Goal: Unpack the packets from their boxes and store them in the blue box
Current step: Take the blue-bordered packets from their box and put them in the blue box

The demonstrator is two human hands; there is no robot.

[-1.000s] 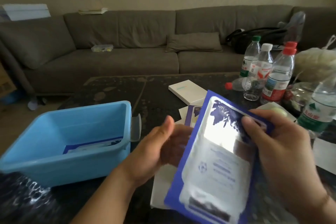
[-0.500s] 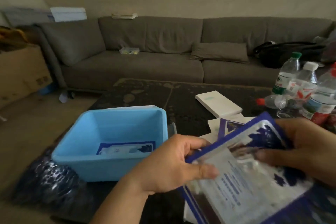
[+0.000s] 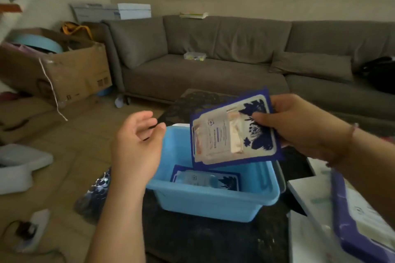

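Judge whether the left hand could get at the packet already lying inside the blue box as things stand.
Probably yes. The left hand is open beside the blue box, which has no lid. The held packet in the right hand hangs over the far side, above the lying packet.

I see the box (image 3: 213, 198) on the table (image 3: 213, 241), centre-front. One packet (image 3: 205, 179) lies inside it; a 2nd packet (image 3: 233, 132) sits above its right half, in my right hand (image 3: 299, 126). Left hand (image 3: 136, 145) is over the box's left rim. More packets (image 3: 359, 220) at far right. Sofa (image 3: 213, 60) behind the table, w/ a cardboard carton (image 3: 64, 70) to its left.
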